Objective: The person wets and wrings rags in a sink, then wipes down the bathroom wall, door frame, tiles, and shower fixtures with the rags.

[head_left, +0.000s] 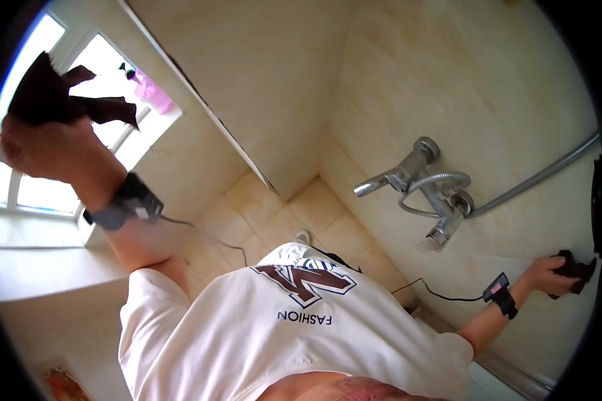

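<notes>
At the upper left, my left hand [43, 147] is raised before the window, closed on a dark brown cloth [47, 93] whose loose ends stick out above and to the right. On the far right, my right hand [555, 276] grips another dark cloth [575, 269] near the tiled wall, below a black object at the frame's edge. Black straps with small boxes and cables are round both wrists.
A chrome mixer tap [425, 184] with a flexible hose [535, 177] juts from the wall between my hands. A pink spray bottle [150, 92] stands by the window [104, 60]. A panel edge [201, 100] runs down the upper middle, above the tiled floor [247, 214].
</notes>
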A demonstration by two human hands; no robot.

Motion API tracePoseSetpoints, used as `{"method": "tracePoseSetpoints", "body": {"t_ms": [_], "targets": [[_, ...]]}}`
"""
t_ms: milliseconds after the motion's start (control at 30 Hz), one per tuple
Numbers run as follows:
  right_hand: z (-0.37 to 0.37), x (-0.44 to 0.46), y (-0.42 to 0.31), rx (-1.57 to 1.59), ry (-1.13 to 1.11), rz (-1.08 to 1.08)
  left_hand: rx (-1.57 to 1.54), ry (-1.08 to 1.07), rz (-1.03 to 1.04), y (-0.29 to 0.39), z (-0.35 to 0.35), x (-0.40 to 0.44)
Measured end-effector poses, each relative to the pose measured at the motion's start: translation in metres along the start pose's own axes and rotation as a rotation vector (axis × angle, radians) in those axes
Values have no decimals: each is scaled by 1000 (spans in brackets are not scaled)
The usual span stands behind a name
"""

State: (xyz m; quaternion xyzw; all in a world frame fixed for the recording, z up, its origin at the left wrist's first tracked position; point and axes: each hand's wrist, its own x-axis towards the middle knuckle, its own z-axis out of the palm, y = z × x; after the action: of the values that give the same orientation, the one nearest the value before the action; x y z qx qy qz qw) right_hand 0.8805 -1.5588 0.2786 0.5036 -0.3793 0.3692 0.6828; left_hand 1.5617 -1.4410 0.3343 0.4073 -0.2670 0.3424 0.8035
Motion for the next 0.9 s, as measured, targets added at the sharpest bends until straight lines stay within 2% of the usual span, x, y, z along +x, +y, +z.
{"method": "tracePoseSetpoints", "body": {"t_ms": [33, 67, 100, 133, 167, 200, 233, 267, 300, 333, 367, 400, 467, 500, 567, 633, 667, 700, 767, 833, 900], "targets": [[4, -2, 5, 55, -19, 89, -18, 73, -78, -27, 11, 0], [7, -13, 15, 75, -38, 137, 334, -204, 63, -47, 12, -18], [10, -24, 24, 95, -56, 186, 723, -444, 336, -66, 12, -37], [16, -40, 40, 92, -54, 297, 934, -605, 639, -86, 13, -56], [12, -41, 35, 75, -59, 413, 888, -657, 700, -83, 13, -81], [9, -41, 31, 59, -64, 529, 586, -690, 453, -71, 12, -105], [3, -34, 21, 34, -74, 533, -7, -625, 26, -52, 19, -128], [-1, -26, 13, 95, -94, 652, -277, -589, -187, -44, 15, -146], [-5, -21, 9, 154, -110, 767, -235, -741, -156, -53, -7, -159], [-23, -22, 7, 169, -89, 1135, -115, -860, -10, -71, -32, -164], [-43, -22, 1, 125, -78, 1133, 125, -1061, 509, -93, -54, -147], [-71, -19, -10, -45, -297, 920, 189, -983, 704, -118, -71, -151], [-102, 16, -62, 208, -196, 1129, 31, -1036, 541, -154, -73, -137], [-104, 45, -107, 652, 187, 1494, -29, -971, 601, -150, -54, -127], [-126, 71, -183, 1296, 303, 1714, -135, -830, 725, -143, -17, -106], [-131, 94, -264, 1524, 222, 1809, -154, -800, 657, -144, -13, -108], [-130, 104, -308, 1608, 132, 1828, -172, -790, 637, -150, -12, -109], [-127, 113, -354, 1671, 26, 1811, -116, -898, 459, -170, -22, -114], [-123, 134, -450, 1754, -229, 1604, -63, -994, 285, -180, -32, -110], [-132, 160, -516, 1710, -290, 1159, -93, -1012, 260, -175, -33, -113], [-135, 194, -550, 1571, -168, 684, -149, -1013, 306, -164, -31, -117]]}}
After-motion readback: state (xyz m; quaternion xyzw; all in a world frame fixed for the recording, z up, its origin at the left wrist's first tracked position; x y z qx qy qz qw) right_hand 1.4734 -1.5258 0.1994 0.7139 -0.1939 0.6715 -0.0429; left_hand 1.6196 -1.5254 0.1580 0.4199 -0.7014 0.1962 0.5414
